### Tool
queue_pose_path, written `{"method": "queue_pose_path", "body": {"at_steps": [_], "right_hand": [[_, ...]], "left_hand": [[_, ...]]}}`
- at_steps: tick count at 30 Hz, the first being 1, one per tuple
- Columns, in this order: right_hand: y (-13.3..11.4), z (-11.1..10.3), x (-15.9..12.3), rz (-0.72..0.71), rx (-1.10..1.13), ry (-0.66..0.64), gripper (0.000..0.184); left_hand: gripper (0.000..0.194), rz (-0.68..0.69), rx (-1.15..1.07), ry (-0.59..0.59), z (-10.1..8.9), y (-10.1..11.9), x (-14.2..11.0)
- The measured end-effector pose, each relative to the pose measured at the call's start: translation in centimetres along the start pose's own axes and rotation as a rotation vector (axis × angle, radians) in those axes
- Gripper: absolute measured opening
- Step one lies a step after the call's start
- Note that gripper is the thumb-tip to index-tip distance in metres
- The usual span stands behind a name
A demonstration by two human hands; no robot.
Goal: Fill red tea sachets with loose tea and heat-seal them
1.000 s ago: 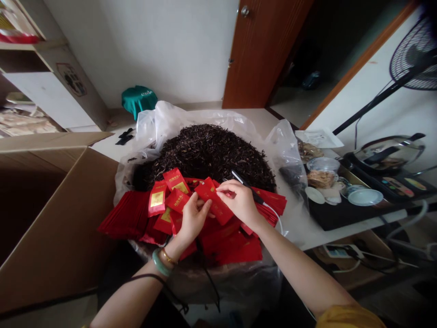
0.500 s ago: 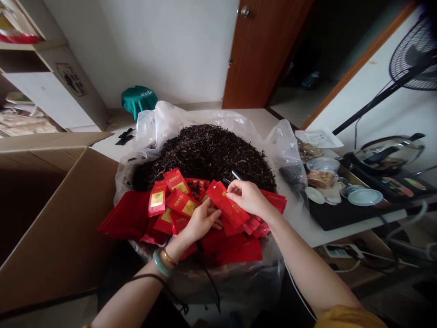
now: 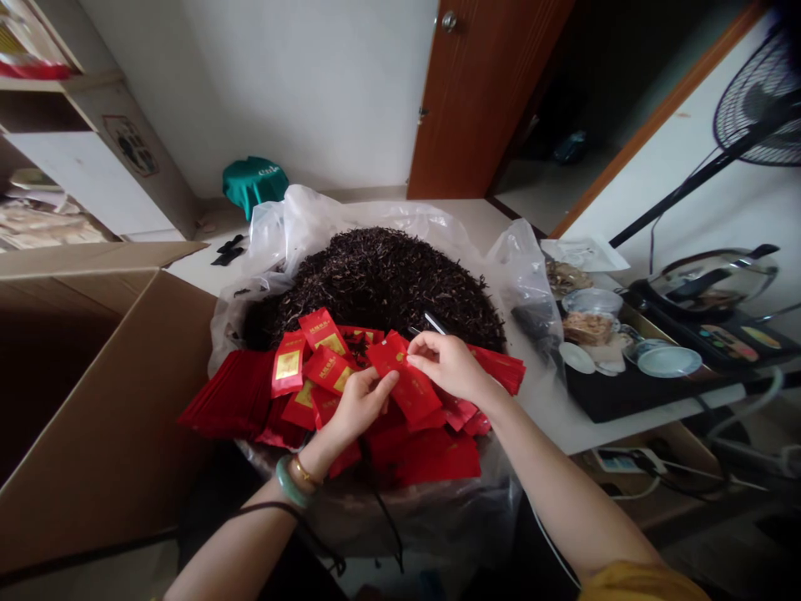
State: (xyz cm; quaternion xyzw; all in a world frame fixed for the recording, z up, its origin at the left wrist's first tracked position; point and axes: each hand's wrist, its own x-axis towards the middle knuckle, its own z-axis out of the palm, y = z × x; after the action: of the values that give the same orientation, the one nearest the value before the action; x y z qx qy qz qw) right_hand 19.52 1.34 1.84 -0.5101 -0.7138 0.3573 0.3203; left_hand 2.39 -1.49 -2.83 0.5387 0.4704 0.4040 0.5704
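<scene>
A red tea packet (image 3: 410,391) is held tilted over the other packets. My left hand (image 3: 364,405) grips its left edge, thumb in front and the fingers mostly hidden behind. My right hand (image 3: 447,365) pinches the upper right edge between thumb and fingers. A thin, shiny metal tool (image 3: 435,323) sticks out above the right hand; whether that hand also holds it, I cannot tell. Left of the hands lie red packets with gold labels (image 3: 288,369) and a stack of flat red packets (image 3: 222,394). Behind them rises a heap of dark loose tea leaves (image 3: 394,271).
Clear plastic sheeting (image 3: 522,259) surrounds the heap. An opened cardboard box (image 3: 143,401) stands at the left. On the right-hand table are small dishes (image 3: 669,361) and a glass-lidded pot (image 3: 713,280), with a fan (image 3: 757,108) beyond. A green-covered stool (image 3: 254,184) stands by the wall.
The packet has shifted slightly left and down with my right hand. My left hand has come up from beneath and closed on its left edge.
</scene>
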Motion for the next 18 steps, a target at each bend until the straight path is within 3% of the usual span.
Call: {"method": "queue_pose_path", "body": {"at_steps": [2,7,13,18], "right_hand": [[0.0,0.4,-0.1,-0.021,0.010,0.003,0.004],[0.5,0.8,-0.1,-0.022,-0.076,0.045,0.035],[0.5,0.1,0.2,0.024,-0.023,-0.011,0.013],[0.8,-1.5,0.3,-0.063,-0.108,0.018,0.016]], "left_hand": [[0.046,-0.018,-0.064,0.027,0.0,0.3,0.0],[0.045,-0.015,-0.245,0.201,-0.4,0.8,0.0],[0.040,-0.030,-0.272,0.256,-0.6,0.4,0.1],[0.034,0.228,-0.161,0.472,-1.1,0.8,0.3]]}}
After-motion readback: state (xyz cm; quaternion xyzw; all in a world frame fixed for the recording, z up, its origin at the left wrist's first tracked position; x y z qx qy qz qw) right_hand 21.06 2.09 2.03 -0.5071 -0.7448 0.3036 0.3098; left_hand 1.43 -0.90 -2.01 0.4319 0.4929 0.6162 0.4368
